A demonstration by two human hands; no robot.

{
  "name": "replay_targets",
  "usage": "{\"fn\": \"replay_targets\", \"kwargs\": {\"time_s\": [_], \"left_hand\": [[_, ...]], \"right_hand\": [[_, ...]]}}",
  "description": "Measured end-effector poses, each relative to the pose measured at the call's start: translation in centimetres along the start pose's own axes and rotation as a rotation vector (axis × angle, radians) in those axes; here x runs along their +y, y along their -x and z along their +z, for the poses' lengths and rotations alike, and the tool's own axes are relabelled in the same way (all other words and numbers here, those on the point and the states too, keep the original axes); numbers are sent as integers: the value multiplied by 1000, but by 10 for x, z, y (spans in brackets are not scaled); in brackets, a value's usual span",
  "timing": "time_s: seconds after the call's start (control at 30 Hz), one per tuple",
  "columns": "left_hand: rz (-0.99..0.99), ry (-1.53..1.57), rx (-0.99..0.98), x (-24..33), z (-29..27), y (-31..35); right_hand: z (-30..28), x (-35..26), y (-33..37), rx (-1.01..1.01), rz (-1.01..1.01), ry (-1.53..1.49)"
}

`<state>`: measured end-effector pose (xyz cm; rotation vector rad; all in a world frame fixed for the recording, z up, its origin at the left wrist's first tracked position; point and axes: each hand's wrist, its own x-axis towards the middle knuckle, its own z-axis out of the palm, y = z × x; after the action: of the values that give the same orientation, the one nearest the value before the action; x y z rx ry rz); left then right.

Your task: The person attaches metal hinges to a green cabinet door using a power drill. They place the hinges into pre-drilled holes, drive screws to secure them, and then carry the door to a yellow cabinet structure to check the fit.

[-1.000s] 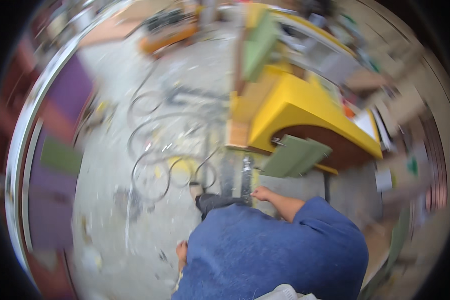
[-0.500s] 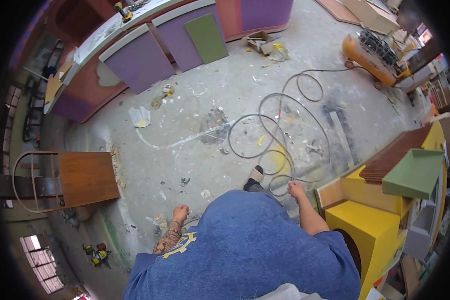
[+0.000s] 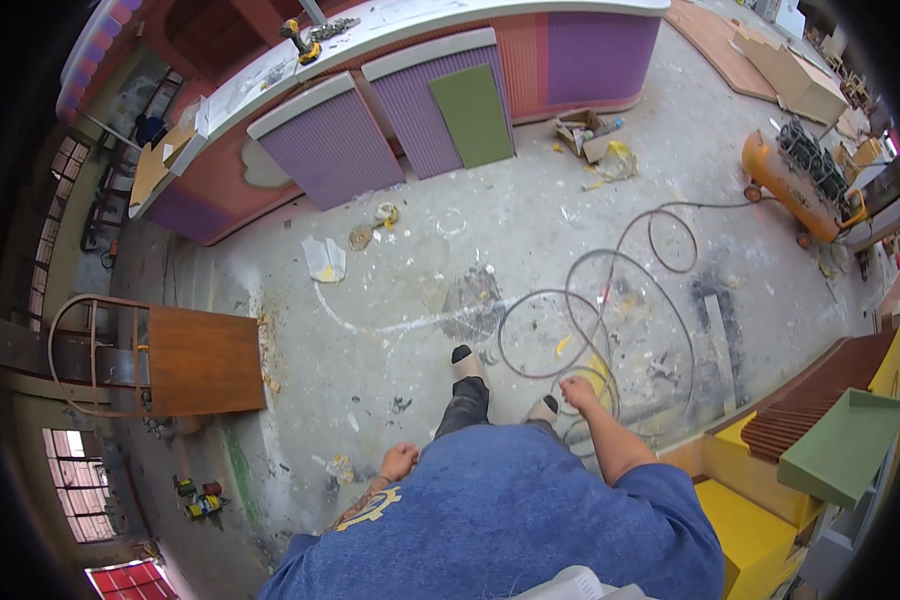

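Note:
My left hand [image 3: 400, 460] hangs low beside my body, its fingers curled in, and no object shows in it. In front of me on the right, my right hand [image 3: 577, 392] is loosely closed, also with nothing visible in it. Just beyond the right hand lies a coiled air hose [image 3: 692, 345] on the concrete floor; the hand overlaps it in view but does not appear to grip it. The hose runs to an orange air compressor [image 3: 795, 185] at the far right. My feet show below, the left one ahead.
A long purple and pink counter [image 3: 327, 140] stands at the back, with a drill [image 3: 298, 42] on top and a green panel [image 3: 472, 115] leaning on it. To the left is a brown wooden board [image 3: 205, 360]; at right, yellow cabinetry [image 3: 760, 530]. Litter and a cardboard box [image 3: 582, 132] lie about.
My left foot has come forward into view. The surroundings have shifted right and down in the picture. My left hand has drawn closer to my body; the right remains closed.

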<state>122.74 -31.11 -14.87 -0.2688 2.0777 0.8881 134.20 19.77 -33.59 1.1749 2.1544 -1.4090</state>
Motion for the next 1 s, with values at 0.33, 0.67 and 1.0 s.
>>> {"fn": "replay_targets", "kwargs": {"time_s": [0.33,0.67,1.0], "left_hand": [[266,-513,-79,-9,-130,-183],[316,220,193,248,-253,-377],[190,176,-159,377,-249,-413]], "right_hand": [[-36,-141,-15,7,309,-272],[-34,-300,-75,123,275,-329],[-31,-364,-177,25,375,-276]]}}
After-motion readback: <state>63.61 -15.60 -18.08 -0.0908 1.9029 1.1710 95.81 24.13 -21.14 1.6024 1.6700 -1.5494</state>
